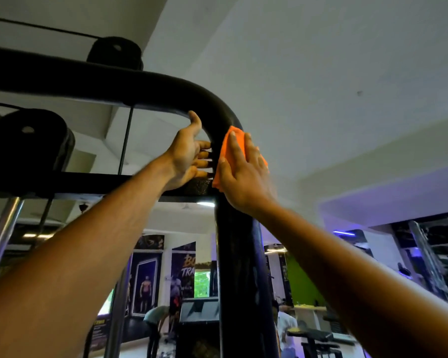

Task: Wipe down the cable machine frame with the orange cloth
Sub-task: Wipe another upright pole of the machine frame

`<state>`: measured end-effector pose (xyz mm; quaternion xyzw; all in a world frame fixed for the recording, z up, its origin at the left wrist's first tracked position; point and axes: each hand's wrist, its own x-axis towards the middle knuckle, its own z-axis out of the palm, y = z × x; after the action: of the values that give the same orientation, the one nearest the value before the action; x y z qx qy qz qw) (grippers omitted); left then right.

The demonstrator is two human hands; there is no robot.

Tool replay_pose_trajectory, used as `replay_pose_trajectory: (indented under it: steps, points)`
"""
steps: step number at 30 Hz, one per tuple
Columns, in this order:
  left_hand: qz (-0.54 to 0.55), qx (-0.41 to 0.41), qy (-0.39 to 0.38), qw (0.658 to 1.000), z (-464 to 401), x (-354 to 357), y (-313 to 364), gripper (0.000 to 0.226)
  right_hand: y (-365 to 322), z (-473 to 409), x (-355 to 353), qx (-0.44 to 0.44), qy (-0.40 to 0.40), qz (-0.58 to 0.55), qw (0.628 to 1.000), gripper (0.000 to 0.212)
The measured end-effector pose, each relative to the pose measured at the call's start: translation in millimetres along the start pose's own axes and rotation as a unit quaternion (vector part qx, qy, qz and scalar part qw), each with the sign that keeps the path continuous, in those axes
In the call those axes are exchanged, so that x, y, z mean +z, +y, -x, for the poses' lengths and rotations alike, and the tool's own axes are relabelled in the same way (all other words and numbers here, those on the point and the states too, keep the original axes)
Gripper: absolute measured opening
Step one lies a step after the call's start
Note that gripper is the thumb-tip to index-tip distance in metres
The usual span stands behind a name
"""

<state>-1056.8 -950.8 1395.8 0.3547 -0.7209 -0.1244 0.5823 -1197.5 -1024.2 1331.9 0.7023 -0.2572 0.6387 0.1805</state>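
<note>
The premises are a commercial gym. A black tubular steel cable machine frame (pixel 166 91) fills the foreground, carrying black round pulley wheels (pixel 114 51) and a thin black cable (pixel 126 140). Tall dark posters of bodybuilders (pixel 146 282) line the rear wall. A black padded bench (pixel 313 335) stands at lower right. Purple strip lighting (pixel 343 232) runs under the white ceiling (pixel 321 73).
</note>
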Motion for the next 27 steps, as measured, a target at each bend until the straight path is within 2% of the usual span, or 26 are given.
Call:
replay_pose_trajectory:
  steps: [4, 10, 16, 22, 25, 27]
  points:
    - [0.012, -0.009, -0.016, 1.000, -5.2, -7.2, -3.6, 0.122, -11.5, -22.1, -0.6, -0.004, 0.001, 0.004, 1.000, 0.070]
    - [-0.001, 0.006, -0.042, 0.999, -7.0, -9.6, -3.4, 0.124, -8.5, 35.8, 5.0, -0.040, 0.009, 0.055, 0.998, 0.070]
    - [0.016, 0.004, -0.058, 0.998, -12.9, -15.8, -4.7, 0.127, -21.3, -20.2, 5.0, -0.007, 0.024, 0.049, 0.998, 0.070]
    - [0.011, 0.009, -0.071, 0.997, -11.5, -17.0, -6.7, 0.131, -9.7, 31.8, 9.5, -0.057, 0.020, 0.095, 0.994, 0.071]
    - [0.005, 0.010, -0.064, 0.998, -8.4, -17.3, -5.7, 0.134, -13.0, 4.1, 5.3, -0.034, 0.025, 0.086, 0.995, 0.069]
    - [0.013, 0.014, -0.056, 0.998, -4.9, -15.6, -3.7, 0.127, -19.3, -16.0, 3.4, -0.007, 0.016, 0.056, 0.998, 0.068]
